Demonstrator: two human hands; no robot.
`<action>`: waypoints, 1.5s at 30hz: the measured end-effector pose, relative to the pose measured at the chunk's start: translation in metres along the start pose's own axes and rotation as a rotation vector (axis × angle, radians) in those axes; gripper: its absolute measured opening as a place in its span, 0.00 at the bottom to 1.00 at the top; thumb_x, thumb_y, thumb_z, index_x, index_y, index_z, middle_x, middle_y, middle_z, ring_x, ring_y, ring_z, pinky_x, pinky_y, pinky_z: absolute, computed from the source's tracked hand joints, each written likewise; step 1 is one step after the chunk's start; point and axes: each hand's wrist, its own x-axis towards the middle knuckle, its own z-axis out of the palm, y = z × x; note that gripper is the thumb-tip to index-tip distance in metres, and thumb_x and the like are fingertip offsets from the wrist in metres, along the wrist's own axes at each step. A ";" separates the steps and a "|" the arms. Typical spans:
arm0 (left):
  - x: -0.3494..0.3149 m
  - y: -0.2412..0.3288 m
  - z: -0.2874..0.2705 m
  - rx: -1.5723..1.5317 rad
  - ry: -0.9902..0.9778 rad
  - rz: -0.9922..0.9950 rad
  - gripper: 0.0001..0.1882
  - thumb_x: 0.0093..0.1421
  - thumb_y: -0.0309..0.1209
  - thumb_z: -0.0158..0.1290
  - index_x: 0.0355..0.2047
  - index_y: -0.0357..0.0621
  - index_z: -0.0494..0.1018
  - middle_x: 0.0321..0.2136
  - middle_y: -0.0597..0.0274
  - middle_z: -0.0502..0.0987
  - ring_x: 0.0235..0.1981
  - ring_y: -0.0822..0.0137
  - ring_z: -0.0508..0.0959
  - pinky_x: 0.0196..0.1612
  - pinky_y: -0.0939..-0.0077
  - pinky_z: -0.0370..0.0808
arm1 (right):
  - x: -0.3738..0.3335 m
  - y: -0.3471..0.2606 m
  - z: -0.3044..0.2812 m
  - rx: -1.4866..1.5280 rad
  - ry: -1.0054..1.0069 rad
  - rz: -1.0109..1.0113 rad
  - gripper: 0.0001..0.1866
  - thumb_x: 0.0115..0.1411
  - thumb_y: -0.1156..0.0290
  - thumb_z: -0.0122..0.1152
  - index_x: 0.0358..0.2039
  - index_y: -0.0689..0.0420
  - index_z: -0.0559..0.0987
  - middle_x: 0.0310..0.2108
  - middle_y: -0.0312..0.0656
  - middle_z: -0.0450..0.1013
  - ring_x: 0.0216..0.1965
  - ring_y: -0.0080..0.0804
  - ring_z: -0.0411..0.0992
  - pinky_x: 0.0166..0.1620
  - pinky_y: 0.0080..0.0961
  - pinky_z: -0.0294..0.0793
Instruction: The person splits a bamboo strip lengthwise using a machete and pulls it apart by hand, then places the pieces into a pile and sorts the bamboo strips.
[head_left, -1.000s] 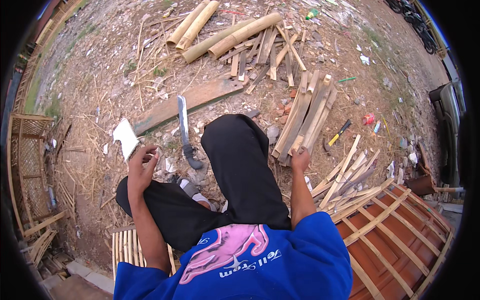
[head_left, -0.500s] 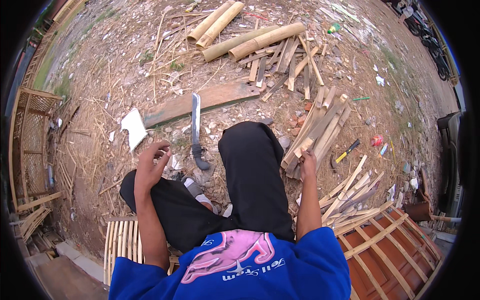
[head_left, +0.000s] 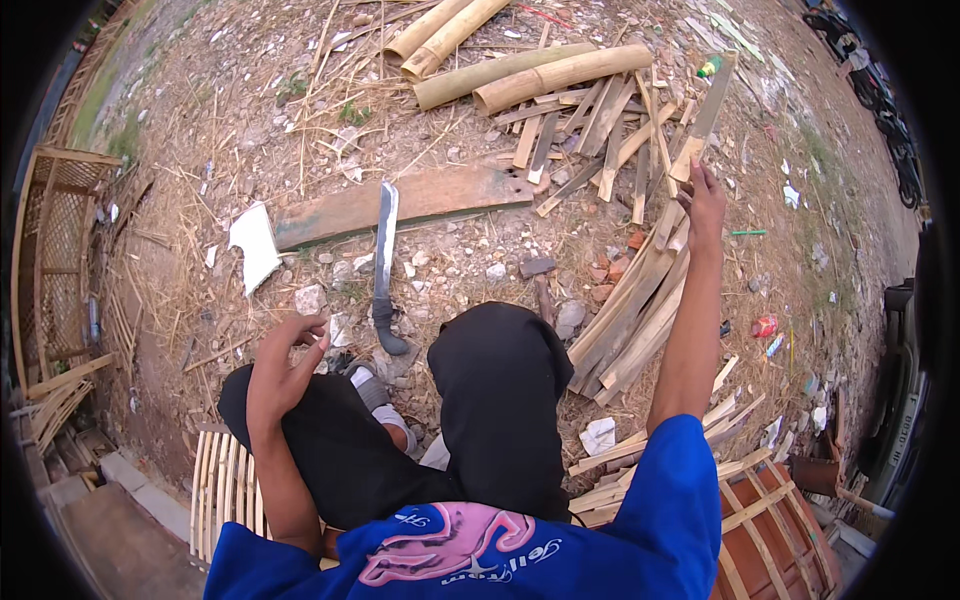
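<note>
My right hand [head_left: 704,205] is stretched far forward on the right, its fingers closed on the lower end of a split bamboo slat [head_left: 709,112] that points away from me. Below that arm lies a bundle of bamboo slats [head_left: 640,310]. Over my bent left knee hangs my left hand [head_left: 285,362], fingers loosely curled and apart, with nothing in it. Nearest to it is a machete [head_left: 386,250], lying on the ground with its dark curved handle toward me. Beyond the blade a worn wooden plank [head_left: 405,208] lies across the ground.
Bamboo poles [head_left: 565,75] and a pile of loose slats [head_left: 600,130] lie ahead. A white broken sheet [head_left: 256,248] is at left. Slatted bamboo panels [head_left: 225,490] flank me. Rubble, straw and a red wrapper [head_left: 764,326] litter the ground.
My right hand has moved forward and right, away from the bundle, carrying a slat with it. The left hand stays over the knee, lowered slightly. The view has shifted a little.
</note>
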 end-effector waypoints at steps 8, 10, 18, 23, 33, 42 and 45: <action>0.033 0.024 0.023 0.037 -0.073 -0.076 0.13 0.54 0.23 0.59 0.41 0.37 0.74 0.33 0.54 0.77 0.34 0.61 0.78 0.40 0.71 0.72 | 0.139 0.245 0.027 -0.212 -0.021 0.233 0.12 0.61 0.70 0.51 0.43 0.58 0.76 0.33 0.38 0.74 0.27 0.26 0.72 0.29 0.19 0.72; 0.039 0.024 0.026 0.040 -0.095 -0.071 0.14 0.53 0.23 0.59 0.41 0.37 0.74 0.33 0.54 0.77 0.34 0.61 0.78 0.41 0.70 0.73 | 0.173 0.293 0.027 -0.225 0.011 0.241 0.12 0.59 0.73 0.48 0.41 0.58 0.76 0.34 0.39 0.74 0.27 0.27 0.72 0.29 0.20 0.72; 0.059 0.028 0.039 0.131 -0.167 -0.152 0.14 0.52 0.23 0.59 0.40 0.37 0.74 0.33 0.53 0.77 0.34 0.58 0.78 0.41 0.68 0.72 | 0.135 0.257 0.128 0.419 -0.061 0.556 0.13 0.62 0.66 0.52 0.45 0.56 0.74 0.37 0.41 0.73 0.38 0.37 0.71 0.39 0.37 0.74; 0.066 0.033 0.038 0.118 -0.157 -0.070 0.14 0.53 0.23 0.59 0.41 0.37 0.74 0.32 0.53 0.76 0.34 0.57 0.78 0.40 0.68 0.72 | 0.145 0.235 0.132 0.678 -0.167 0.540 0.13 0.65 0.60 0.52 0.44 0.55 0.73 0.36 0.41 0.73 0.37 0.35 0.71 0.40 0.36 0.74; 0.043 0.025 0.027 0.081 -0.129 -0.074 0.14 0.53 0.24 0.59 0.41 0.39 0.74 0.31 0.54 0.76 0.33 0.59 0.78 0.39 0.68 0.73 | 0.126 0.198 0.114 0.663 -0.008 0.547 0.16 0.68 0.60 0.44 0.48 0.57 0.70 0.39 0.44 0.72 0.38 0.38 0.72 0.45 0.41 0.73; 0.049 0.024 0.031 0.082 -0.138 -0.071 0.15 0.52 0.23 0.60 0.41 0.37 0.74 0.32 0.53 0.76 0.33 0.59 0.78 0.39 0.68 0.73 | 0.091 0.181 0.084 -0.833 0.223 0.074 0.20 0.59 0.71 0.52 0.50 0.66 0.64 0.42 0.65 0.72 0.46 0.64 0.70 0.48 0.50 0.68; 0.055 0.025 0.034 0.067 -0.154 -0.098 0.13 0.52 0.23 0.59 0.40 0.38 0.74 0.34 0.55 0.79 0.34 0.62 0.79 0.42 0.70 0.74 | 0.102 0.211 0.045 -0.905 0.264 -0.077 0.18 0.59 0.72 0.51 0.48 0.66 0.65 0.40 0.65 0.72 0.46 0.64 0.70 0.48 0.50 0.68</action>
